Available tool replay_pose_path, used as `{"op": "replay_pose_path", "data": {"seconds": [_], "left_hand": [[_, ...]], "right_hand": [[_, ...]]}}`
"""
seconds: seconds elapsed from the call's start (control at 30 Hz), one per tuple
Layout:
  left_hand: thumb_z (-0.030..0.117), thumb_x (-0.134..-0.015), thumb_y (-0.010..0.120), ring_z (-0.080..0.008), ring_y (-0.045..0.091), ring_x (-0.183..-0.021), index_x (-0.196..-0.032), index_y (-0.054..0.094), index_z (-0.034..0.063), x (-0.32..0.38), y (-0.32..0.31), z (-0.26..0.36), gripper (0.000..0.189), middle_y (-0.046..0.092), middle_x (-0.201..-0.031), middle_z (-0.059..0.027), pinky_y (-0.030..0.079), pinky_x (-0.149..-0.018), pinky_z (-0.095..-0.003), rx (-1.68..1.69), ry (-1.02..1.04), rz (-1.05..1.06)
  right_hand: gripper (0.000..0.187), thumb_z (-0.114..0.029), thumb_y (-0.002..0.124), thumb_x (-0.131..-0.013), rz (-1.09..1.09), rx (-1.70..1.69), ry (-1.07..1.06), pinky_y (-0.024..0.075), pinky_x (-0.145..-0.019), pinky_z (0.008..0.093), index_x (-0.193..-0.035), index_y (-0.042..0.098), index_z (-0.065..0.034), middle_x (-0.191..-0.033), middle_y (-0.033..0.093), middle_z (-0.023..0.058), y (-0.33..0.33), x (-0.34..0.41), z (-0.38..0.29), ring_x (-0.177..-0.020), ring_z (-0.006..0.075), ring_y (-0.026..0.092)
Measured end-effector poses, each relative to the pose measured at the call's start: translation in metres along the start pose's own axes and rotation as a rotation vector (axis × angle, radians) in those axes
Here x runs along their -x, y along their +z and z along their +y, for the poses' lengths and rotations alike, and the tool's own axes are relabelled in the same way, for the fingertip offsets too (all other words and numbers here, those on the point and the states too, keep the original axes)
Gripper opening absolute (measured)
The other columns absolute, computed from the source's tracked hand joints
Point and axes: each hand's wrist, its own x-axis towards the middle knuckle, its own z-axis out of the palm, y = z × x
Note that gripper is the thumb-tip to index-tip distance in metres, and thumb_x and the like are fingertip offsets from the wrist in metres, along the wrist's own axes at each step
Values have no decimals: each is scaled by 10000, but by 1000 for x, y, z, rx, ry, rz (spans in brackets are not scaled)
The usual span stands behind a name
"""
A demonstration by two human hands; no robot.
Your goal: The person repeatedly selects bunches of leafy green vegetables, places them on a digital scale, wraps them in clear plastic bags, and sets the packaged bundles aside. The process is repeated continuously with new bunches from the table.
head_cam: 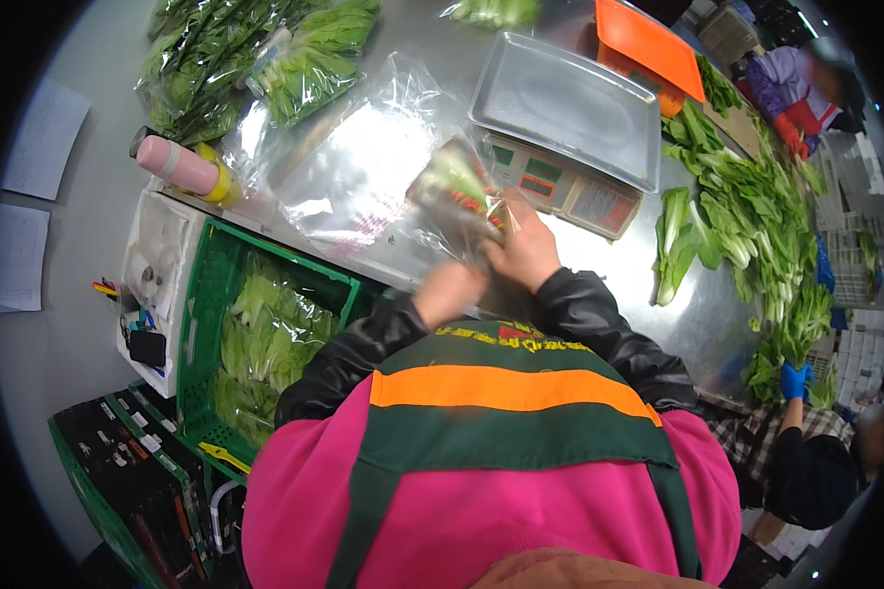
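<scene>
My right hand (527, 247) grips the lower end of a partly see-through plastic bag (453, 177) with pale green, red and dark patches. Whether these are print or contents is unclear. Motion blurs my left hand (449, 293), which is just below the bag and close to my right hand. Its fingers cannot be made out. Beside the bag on the steel table, clear plastic bags (368, 162) lie flat and shiny. A digital weighing scale (545, 180) with a steel pan (567, 110) stands just beyond my right hand.
Bagged leafy greens (309, 59) lie at the far left, near a pink bottle (177, 163). A green crate (191, 324) holds more bagged greens. Loose greens (751, 213) cover the right side, with an orange container (648, 51) behind. Two people work there, one with a blue glove (795, 381).
</scene>
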Motion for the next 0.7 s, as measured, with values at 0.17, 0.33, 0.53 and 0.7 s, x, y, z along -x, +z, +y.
{"op": "replay_pose_path", "data": {"seconds": [0.17,0.33,0.53,0.7], "left_hand": [[246,-907,476,-404,586,-920,-1040,602,22,4,31,18,290,607,-996,-239,464,-803,-454,127,145,-229],[239,-931,465,-344,551,-1096,-1219,524,-1,7,-1,46,379,562,-1192,-214,431,-929,-416,139,189,-507],[210,-940,460,-323,584,-1015,-1149,566,-8,-13,13,57,320,600,-1091,-187,454,-873,-401,167,293,-620],[186,-948,456,-305,612,-948,-1090,602,-14,-18,19,62,285,632,-1006,-163,473,-826,-388,159,372,-731]], "right_hand": [[567,-102,561,-797,-315,198,-117,515,-787,432,-1341,406,-70,-1352,439,189,3,8,-6,-999,381,563],[607,-128,573,-786,-459,206,-276,531,-752,402,-1369,407,-153,-1361,428,150,-6,9,-9,-959,354,566],[557,-65,562,-771,-349,385,-287,538,-762,407,-1312,446,-123,-1304,458,152,-14,2,-33,-943,332,579],[563,-184,630,-813,-483,41,-103,485,-900,434,-1306,423,-5,-1299,456,203,6,-3,-24,-1069,405,545]]}}
